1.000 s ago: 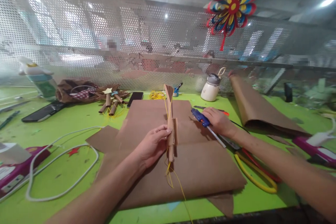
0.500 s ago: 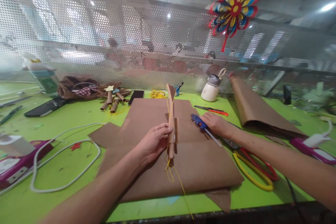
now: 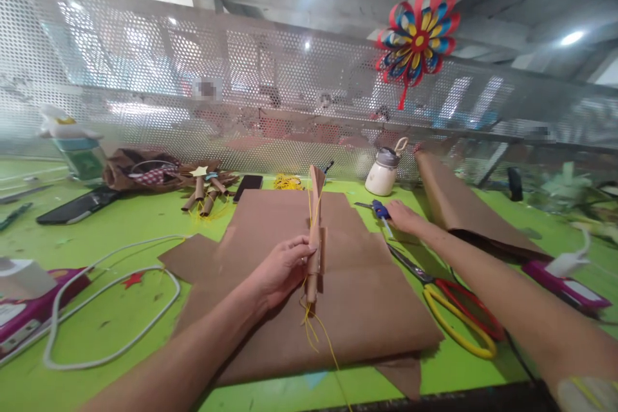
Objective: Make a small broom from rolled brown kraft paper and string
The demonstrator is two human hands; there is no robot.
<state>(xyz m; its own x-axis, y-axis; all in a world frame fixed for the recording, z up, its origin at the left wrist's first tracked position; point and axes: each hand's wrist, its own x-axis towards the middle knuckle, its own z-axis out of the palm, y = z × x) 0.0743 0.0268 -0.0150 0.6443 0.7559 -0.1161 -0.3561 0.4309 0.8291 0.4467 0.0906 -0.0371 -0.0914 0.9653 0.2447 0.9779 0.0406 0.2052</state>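
A rolled brown paper tube (image 3: 313, 272) with a flared, pleated top stands nearly upright over the kraft paper sheet (image 3: 261, 328). My left hand (image 3: 284, 267) pinches it between thumb and fingers around the middle. Yellow string (image 3: 309, 315) runs along the tube and trails loose below it toward the table's front edge. Over to the right, my right hand (image 3: 405, 217) is closed on a blue glue gun (image 3: 380, 210), just beyond the sheet's right edge. A whitish glue stick pokes from the gun toward me. The grip itself is mostly hidden by the fingers.
Large scissors (image 3: 458, 322) with red and yellow handles lie right of the sheet. Behind are a cream bottle (image 3: 381, 175), a yellow string bundle (image 3: 288, 181) and small paper rolls (image 3: 207, 199). A white cable (image 3: 51, 335) loops at left; a folded paper piece (image 3: 476, 206) stands at right.
My right hand has carried the glue gun off the sheet's edge, away to the back right, uncovering the scissor blades. My left hand keeps its hold on the tube. The view has tilted slightly upward.
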